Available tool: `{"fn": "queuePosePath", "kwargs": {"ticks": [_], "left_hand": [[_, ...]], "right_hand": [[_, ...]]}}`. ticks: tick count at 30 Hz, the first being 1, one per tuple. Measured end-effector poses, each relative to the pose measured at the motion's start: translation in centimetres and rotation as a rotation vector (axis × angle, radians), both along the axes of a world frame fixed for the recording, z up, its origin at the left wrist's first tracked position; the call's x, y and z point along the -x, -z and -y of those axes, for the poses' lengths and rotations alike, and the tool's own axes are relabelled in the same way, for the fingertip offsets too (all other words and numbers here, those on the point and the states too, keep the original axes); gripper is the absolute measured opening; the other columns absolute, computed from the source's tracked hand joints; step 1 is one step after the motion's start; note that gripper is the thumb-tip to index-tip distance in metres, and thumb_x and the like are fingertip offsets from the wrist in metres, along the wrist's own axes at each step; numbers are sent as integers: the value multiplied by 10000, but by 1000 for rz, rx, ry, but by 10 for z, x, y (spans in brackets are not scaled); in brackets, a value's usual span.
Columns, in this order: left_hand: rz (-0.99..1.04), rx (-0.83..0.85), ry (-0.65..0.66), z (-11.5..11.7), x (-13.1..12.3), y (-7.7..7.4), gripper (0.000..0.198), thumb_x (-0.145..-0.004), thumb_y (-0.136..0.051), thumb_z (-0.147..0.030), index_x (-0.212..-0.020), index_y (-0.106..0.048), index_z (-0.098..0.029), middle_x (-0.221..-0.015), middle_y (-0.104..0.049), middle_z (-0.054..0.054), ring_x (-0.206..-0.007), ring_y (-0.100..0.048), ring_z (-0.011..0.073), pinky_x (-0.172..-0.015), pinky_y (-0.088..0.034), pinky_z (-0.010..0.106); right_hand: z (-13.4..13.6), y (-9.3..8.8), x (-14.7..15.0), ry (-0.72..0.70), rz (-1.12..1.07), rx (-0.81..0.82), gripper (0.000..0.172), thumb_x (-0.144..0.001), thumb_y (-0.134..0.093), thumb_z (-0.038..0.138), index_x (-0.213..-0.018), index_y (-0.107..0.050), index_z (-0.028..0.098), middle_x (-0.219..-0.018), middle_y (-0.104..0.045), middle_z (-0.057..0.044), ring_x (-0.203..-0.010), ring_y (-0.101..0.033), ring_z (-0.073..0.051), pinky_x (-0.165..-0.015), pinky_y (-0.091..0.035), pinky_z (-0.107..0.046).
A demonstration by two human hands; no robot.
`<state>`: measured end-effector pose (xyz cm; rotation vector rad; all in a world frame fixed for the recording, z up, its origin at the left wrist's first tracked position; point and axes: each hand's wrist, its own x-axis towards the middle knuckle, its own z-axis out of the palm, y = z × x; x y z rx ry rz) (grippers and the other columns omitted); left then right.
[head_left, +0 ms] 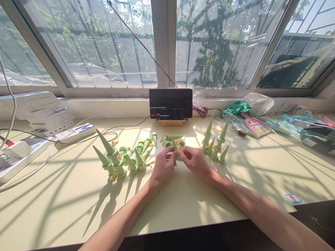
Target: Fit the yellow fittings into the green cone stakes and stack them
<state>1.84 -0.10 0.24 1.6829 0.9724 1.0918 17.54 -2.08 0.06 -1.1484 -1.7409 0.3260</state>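
Observation:
Near the middle of the table, my left hand (165, 164) is closed around the lower part of a pale green plant watering spike (174, 143) whose tip points up. From the other side, the fingers of my right hand (195, 161) pinch at the same spike, beside a small yellow piece; their exact contact is partly hidden. Just behind the hands lie loose green spike parts (178, 136). To the left, several green spikes (115, 158) with yellow valves stand or lie in a cluster. Another group of upright spikes (222, 137) stands to the right of my right hand.
A black tablet (170, 97) with a phone (171, 114) before it stands at the back. White boxes (42, 111) and a power strip (23, 155) are at left. Bagged items (256, 123) and cables fill the back right. A sticker (293, 198) marks the front edge.

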Motion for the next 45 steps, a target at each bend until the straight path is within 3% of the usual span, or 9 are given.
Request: {"fn": "queuePosePath", "kwargs": {"ticks": [5, 10, 18, 31, 39, 45], "left_hand": [[80, 60, 131, 3, -2, -6, 355, -883, -568, -466, -1066, -656, -175, -1033, -675, 91, -573, -556, 106, -408, -459, 219], [85, 98, 207, 5, -2, -12, 399, -885, -539, -435, -1171, -648, -181, -1091, -670, 102, -663, -598, 135, -444, -505, 228], [65, 103, 211, 4, -1, -11, 389, -896, -525, -398, -1199, -635, -180, -1102, -654, 101, -676, -586, 134, -434, -495, 217], [97, 164, 88, 2, -2, -3, 390, -836, -614, -450, -1099, -630, -162, -838, -652, 46, -486, -456, 75, -370, -358, 197], [26, 88, -49, 1, -1, -4, 377, -849, -614, -463, -1078, -619, -164, -974, -691, 90, -645, -623, 137, -479, -418, 217], [-10, 7, -131, -1, 3, -4, 419, -841, -626, -494, -1110, -619, -173, -899, -672, 69, -637, -643, 157, -493, -441, 239]], "right_hand": [[1, 3, 1, 48, 45, -50, 303, -892, -533, 310, -622, -438, 212, -528, -415, 46, -499, -370, -104, -514, -323, -247], [1, 5, 2, 53, 67, -76, 304, -866, -569, 304, -613, -427, 213, -512, -386, 57, -481, -348, -98, -495, -300, -240], [2, 6, 3, 37, 53, -37, 312, -867, -569, 316, -610, -426, 211, -498, -384, 63, -475, -340, -93, -494, -303, -239], [0, 6, 2, 49, 50, -13, 329, -880, -553, 334, -608, -416, 210, -517, -374, 57, -498, -329, -100, -508, -295, -242], [3, 1, 2, 6, 8, 37, 370, -933, -529, 398, -623, -500, 197, -522, -391, 49, -508, -326, -106, -516, -288, -262], [0, 0, -3, 37, 8, 77, 442, -971, -466, 454, -633, -556, 184, -521, -411, 37, -498, -346, -109, -506, -292, -265]]}}
